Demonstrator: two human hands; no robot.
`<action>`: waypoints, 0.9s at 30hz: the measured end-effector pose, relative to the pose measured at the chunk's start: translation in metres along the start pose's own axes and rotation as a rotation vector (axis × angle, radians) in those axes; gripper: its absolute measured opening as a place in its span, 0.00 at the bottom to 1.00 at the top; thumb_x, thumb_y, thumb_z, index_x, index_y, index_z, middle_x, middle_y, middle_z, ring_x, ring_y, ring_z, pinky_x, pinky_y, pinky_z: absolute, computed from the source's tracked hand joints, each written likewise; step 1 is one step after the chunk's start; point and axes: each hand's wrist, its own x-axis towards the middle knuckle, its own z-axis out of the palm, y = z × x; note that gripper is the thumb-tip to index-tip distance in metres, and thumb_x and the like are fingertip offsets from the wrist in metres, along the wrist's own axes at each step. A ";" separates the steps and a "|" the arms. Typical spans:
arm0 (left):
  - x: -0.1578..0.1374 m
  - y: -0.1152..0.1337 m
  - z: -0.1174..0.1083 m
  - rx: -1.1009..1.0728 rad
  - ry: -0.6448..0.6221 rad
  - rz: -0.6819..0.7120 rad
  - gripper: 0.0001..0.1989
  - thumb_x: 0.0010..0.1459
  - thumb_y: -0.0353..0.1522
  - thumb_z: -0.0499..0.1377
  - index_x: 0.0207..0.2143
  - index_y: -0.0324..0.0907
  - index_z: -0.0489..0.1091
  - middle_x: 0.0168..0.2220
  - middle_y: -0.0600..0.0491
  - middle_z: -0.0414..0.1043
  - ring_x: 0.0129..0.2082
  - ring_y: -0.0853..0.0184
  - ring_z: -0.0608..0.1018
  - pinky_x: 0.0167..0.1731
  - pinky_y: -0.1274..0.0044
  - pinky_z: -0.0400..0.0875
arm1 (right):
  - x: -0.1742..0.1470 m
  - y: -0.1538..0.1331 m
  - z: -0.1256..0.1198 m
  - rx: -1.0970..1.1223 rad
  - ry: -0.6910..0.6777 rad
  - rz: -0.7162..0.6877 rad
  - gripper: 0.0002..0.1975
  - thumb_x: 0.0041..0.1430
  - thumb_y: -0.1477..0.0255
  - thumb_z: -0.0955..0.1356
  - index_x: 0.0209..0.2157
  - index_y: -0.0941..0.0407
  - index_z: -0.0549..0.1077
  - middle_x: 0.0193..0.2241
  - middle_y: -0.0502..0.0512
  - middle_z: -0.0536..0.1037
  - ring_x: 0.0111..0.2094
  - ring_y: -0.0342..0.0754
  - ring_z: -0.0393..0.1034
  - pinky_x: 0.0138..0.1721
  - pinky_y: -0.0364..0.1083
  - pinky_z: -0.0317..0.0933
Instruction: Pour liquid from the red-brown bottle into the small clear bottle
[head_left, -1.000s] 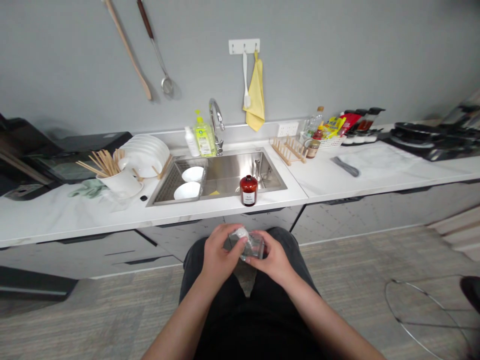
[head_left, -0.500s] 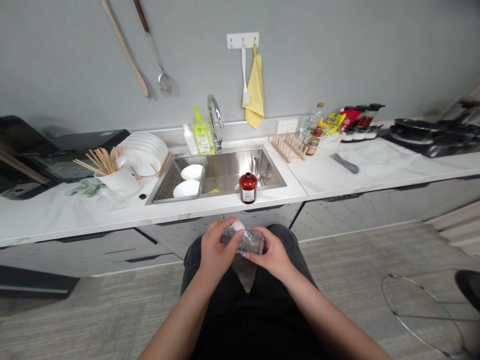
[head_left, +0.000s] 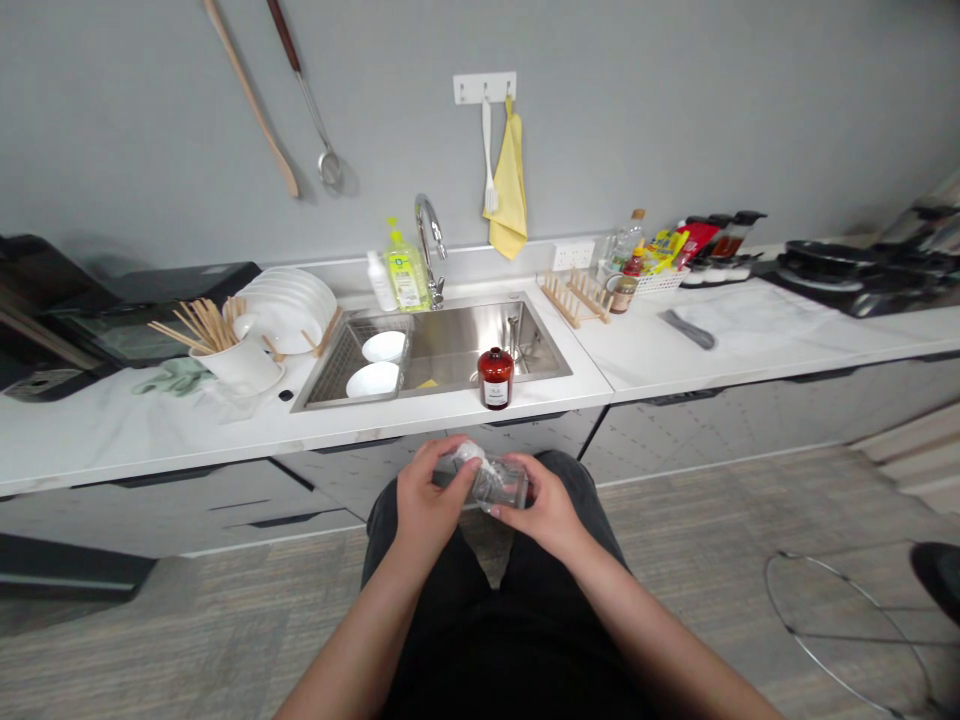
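Note:
Above my lap, my right hand [head_left: 546, 507] is wrapped round the base end of a clear, see-through bottle [head_left: 501, 486] that lies on its side. My left hand [head_left: 430, 492] closes on the other end, thumb and fingers about a white piece [head_left: 470, 453] that looks like a pump top. My left fingers partly hide that end, so whether the white piece is fixed on or loose I cannot tell. Just beyond my hands, a brown-red bottle [head_left: 496, 379] with a pale label stands upright on the front edge of the sink, its neck uncapped.
The steel sink [head_left: 551, 343] holds a rack with two white bowls [head_left: 373, 380]. Soap bottles [head_left: 406, 275] stand by the tap [head_left: 429, 235]. Left are a chopstick holder [head_left: 246, 366] and plates [head_left: 300, 300]. A wooden rack [head_left: 576, 297] and condiments [head_left: 664, 255] stand right.
My left hand has shifted slightly left, and the white piece moved left with it. My right hand and the clear bottle's base stay nearly in place.

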 end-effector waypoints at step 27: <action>0.071 -0.133 -0.191 -0.611 0.712 -0.366 0.23 0.47 0.35 0.82 0.40 0.42 0.76 0.33 0.58 0.79 0.33 0.73 0.81 0.42 0.79 0.77 | 0.039 0.023 0.002 0.082 -0.083 0.160 0.37 0.51 0.61 0.87 0.60 0.52 0.79 0.56 0.63 0.88 0.50 0.62 0.89 0.55 0.60 0.84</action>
